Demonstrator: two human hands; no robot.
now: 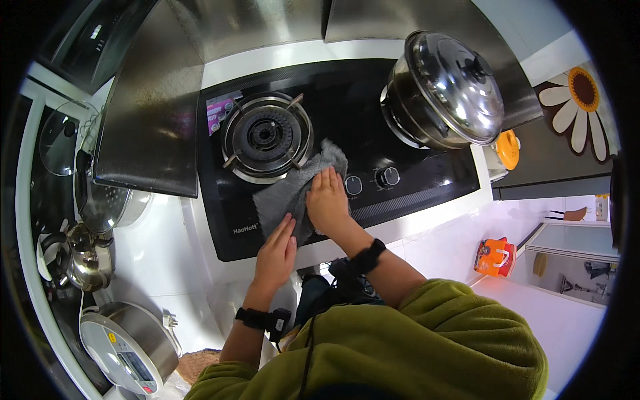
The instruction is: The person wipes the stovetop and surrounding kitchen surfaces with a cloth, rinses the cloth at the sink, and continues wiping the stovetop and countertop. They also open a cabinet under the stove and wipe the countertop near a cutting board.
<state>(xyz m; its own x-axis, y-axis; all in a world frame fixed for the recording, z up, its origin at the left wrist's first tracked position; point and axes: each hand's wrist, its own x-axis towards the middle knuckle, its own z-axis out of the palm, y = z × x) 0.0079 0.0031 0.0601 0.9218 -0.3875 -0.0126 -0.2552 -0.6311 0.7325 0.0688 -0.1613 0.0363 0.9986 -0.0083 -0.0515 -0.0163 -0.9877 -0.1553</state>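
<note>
A grey cloth (285, 197) lies bunched on the black glass gas hob (345, 110), between the left burner (266, 132) and the front edge. My right hand (327, 200) presses flat on the cloth, fingers together, just left of the control knobs (388, 176). The fingertips of my left hand (277, 252) touch or nearly touch the cloth's lower edge; its fingers are extended and hold nothing that I can see. On the right burner stands a large steel pot with a domed lid (452, 90).
Metal splash guards (150, 120) stand around the hob's back and sides. On the left are a steel kettle (90, 257), glass-lidded cookware (102, 205) and a rice cooker (130, 345) with its plug. An orange-lidded container (507, 150) sits beyond the right edge.
</note>
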